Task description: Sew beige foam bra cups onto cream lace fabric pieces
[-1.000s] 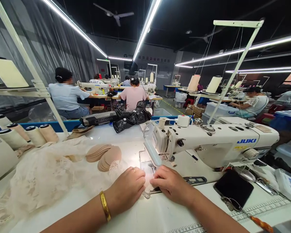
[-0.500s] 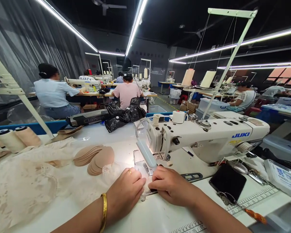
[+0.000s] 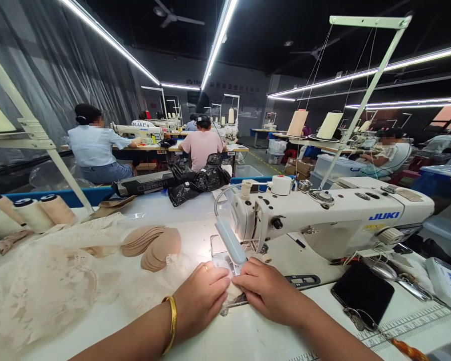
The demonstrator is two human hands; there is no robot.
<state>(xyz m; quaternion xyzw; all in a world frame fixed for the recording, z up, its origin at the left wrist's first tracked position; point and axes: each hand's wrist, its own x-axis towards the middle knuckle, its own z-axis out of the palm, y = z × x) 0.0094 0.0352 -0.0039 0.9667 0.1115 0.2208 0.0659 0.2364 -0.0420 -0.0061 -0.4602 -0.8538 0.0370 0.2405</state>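
In front of the needle area of a white sewing machine [image 3: 323, 205], both hands are close together on the plate. My left hand [image 3: 203, 291], with a ring and a gold bangle on that arm, pinches the edge of cream lace fabric [image 3: 178, 268], which trails off to the left. My right hand [image 3: 265, 288] is closed at the fingertips on the same pale fabric, just right of the left hand. A grey-blue lamp head [image 3: 229, 240] hangs over the fingertips and hides the needle and presser foot.
Stacked beige oval pads [image 3: 160, 248] lie left of the hands, beside a heap of cream lace [image 3: 56, 281]. Thread cones [image 3: 33, 215] stand far left. A black phone [image 3: 363, 291], scissors [image 3: 402, 283] and a printed ruler [image 3: 409, 326] are at right. Co-workers sit at machines beyond.
The view has shifted slightly, so the scene sits a little further right and lower. My fingers have moved slightly nearer each other on the fabric.
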